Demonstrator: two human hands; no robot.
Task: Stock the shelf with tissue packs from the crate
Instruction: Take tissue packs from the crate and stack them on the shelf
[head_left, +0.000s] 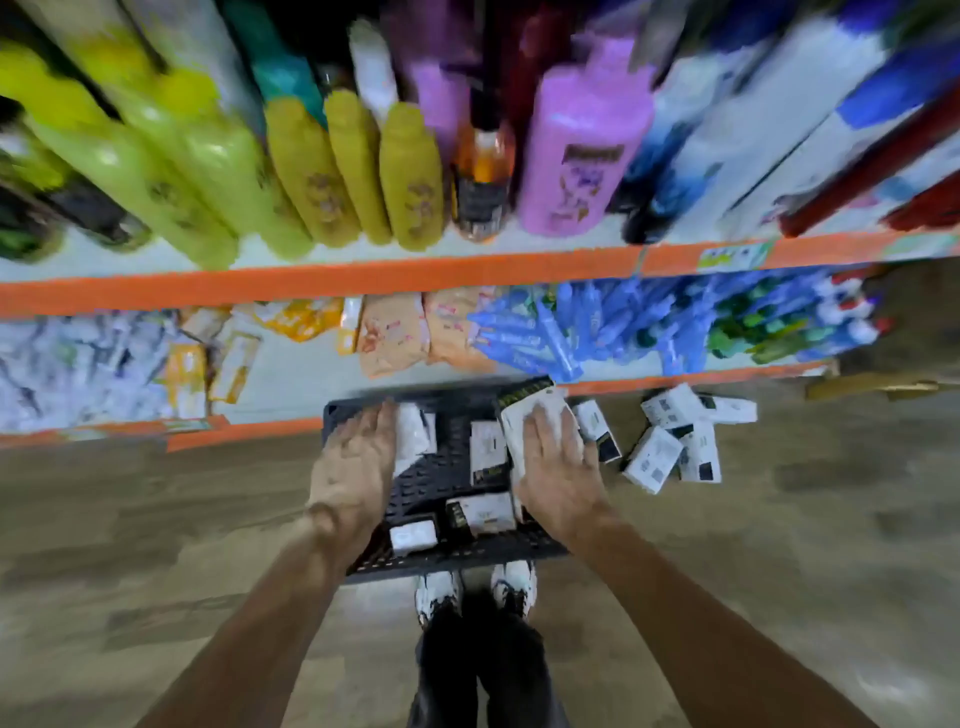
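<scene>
Below, right hand (553, 462) on tissue pack (525, 414)

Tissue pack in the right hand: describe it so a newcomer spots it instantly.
Find the dark crate on the floor before the lowest orange-edged shelf. At its far right corner, the right hand holds a white tissue pack. Unlike the smaller packs lying flat on the crate's floor, it is raised and juts over the rim.
</scene>
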